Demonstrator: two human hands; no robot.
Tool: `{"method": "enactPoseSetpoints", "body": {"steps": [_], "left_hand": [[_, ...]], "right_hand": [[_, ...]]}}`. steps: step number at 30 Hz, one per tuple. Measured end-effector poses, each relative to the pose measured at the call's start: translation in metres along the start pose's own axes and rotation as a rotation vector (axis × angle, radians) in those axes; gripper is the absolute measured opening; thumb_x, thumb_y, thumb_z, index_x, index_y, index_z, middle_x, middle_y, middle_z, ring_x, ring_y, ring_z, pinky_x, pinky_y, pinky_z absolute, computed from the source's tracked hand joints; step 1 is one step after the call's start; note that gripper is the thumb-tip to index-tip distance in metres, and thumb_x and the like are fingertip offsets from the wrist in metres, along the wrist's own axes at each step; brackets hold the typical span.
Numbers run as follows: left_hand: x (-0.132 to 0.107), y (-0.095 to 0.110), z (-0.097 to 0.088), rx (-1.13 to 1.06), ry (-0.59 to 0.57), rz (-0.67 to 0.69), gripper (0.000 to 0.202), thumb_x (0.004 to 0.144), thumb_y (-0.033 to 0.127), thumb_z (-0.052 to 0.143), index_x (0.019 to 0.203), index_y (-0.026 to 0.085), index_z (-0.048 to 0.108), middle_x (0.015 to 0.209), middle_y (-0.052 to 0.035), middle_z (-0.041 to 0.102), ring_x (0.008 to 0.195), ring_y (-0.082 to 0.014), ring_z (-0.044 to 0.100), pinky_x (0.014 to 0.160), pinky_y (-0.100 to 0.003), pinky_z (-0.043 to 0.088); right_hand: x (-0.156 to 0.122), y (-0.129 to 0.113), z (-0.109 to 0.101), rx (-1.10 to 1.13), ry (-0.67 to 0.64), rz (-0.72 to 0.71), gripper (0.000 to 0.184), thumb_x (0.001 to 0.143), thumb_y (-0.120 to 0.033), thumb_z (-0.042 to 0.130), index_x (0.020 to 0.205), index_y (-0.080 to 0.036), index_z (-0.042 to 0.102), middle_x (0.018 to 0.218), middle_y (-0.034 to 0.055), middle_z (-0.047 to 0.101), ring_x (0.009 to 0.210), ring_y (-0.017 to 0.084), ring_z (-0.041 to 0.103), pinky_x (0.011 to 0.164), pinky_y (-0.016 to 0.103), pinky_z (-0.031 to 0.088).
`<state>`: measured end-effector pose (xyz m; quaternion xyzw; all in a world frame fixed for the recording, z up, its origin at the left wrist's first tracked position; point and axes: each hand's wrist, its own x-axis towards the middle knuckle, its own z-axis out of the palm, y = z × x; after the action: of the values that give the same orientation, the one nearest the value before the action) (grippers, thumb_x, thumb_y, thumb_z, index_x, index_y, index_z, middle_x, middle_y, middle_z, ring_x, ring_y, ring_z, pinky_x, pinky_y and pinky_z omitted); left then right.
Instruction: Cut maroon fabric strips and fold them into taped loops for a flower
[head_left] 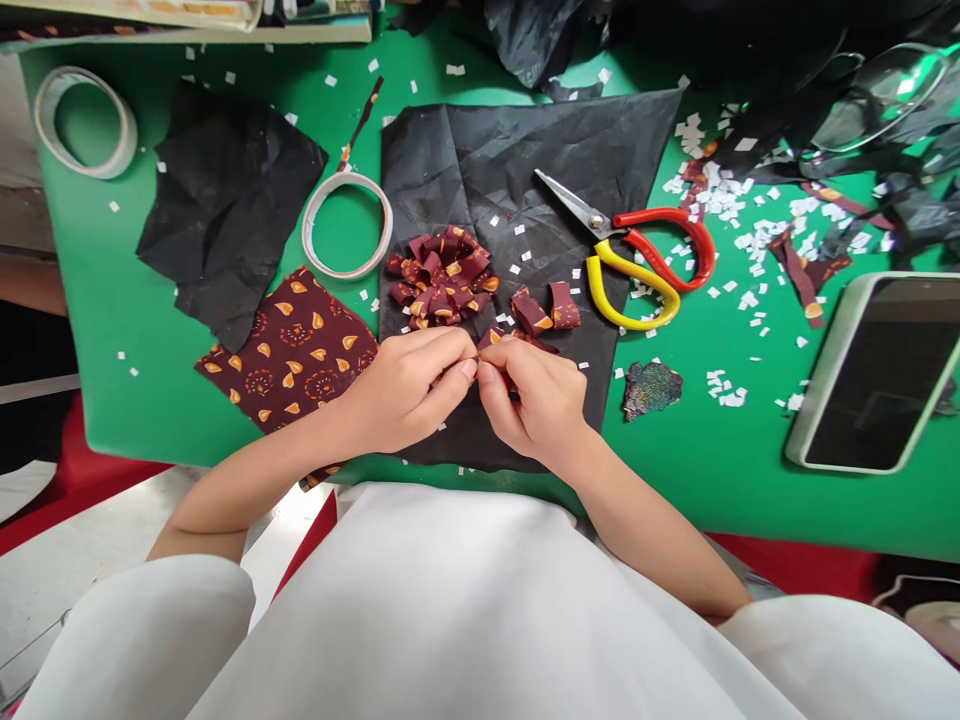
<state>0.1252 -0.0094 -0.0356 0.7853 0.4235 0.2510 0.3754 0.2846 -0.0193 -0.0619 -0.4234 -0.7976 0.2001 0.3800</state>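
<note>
My left hand point(416, 385) and my right hand point(536, 395) meet over the near part of a black sheet point(555, 130). Both pinch with thumb and forefinger, fingertips nearly touching; whatever lies between them is too small to make out. Just beyond my left hand sits a cluster of looped maroon strips with orange print point(442, 280). Several loose maroon loops point(564, 305) lie beyond my right hand, one partly hidden by it. Scissors point(600, 225) with one red and one yellow handle rest half spread on the sheet, blades pointing far left.
Left of the sheet lie a patterned maroon piece point(300, 350), a black scrap point(225, 200) and two tape rolls point(349, 177) point(86, 165). Rightward are white paper bits point(724, 195), a dark glittery scrap point(652, 390), a phone point(877, 370) and clear glasses point(877, 100). Books point(315, 30) stand at the back left.
</note>
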Motion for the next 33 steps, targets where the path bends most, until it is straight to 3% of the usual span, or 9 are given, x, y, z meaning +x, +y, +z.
{"method": "enactPoseSetpoints", "body": {"steps": [16, 26, 33], "left_hand": [[0.0007, -0.0011, 0.0005, 0.026, -0.006, 0.004, 0.019, 0.087, 0.012, 0.043, 0.069, 0.017, 0.042, 0.061, 0.0049, 0.044, 0.058, -0.0059, 0.043, 0.059, -0.017, 0.037], [0.0012, -0.0008, -0.0017, 0.018, -0.027, -0.009, 0.017, 0.086, 0.013, 0.044, 0.070, 0.017, 0.044, 0.062, 0.0048, 0.046, 0.059, -0.0058, 0.044, 0.060, -0.017, 0.037], [0.0027, -0.0009, -0.0006, 0.075, -0.002, 0.003, 0.018, 0.084, 0.013, 0.045, 0.066, 0.016, 0.046, 0.061, 0.0038, 0.045, 0.058, -0.0067, 0.041, 0.058, -0.018, 0.036]], "right_hand": [[-0.0003, 0.0012, 0.0010, -0.060, 0.024, -0.015, 0.014, 0.082, -0.007, 0.048, 0.072, -0.018, 0.047, 0.056, -0.0046, 0.051, 0.049, 0.005, 0.045, 0.049, 0.016, 0.038], [0.0000, 0.0011, 0.0006, -0.014, 0.056, -0.015, 0.014, 0.077, -0.006, 0.054, 0.072, -0.018, 0.050, 0.058, -0.0040, 0.058, 0.047, 0.003, 0.044, 0.049, 0.015, 0.040], [-0.0019, 0.0001, 0.0023, -0.013, 0.081, -0.026, 0.015, 0.075, -0.006, 0.057, 0.070, -0.018, 0.050, 0.054, -0.0050, 0.054, 0.045, 0.003, 0.042, 0.048, 0.015, 0.039]]}}
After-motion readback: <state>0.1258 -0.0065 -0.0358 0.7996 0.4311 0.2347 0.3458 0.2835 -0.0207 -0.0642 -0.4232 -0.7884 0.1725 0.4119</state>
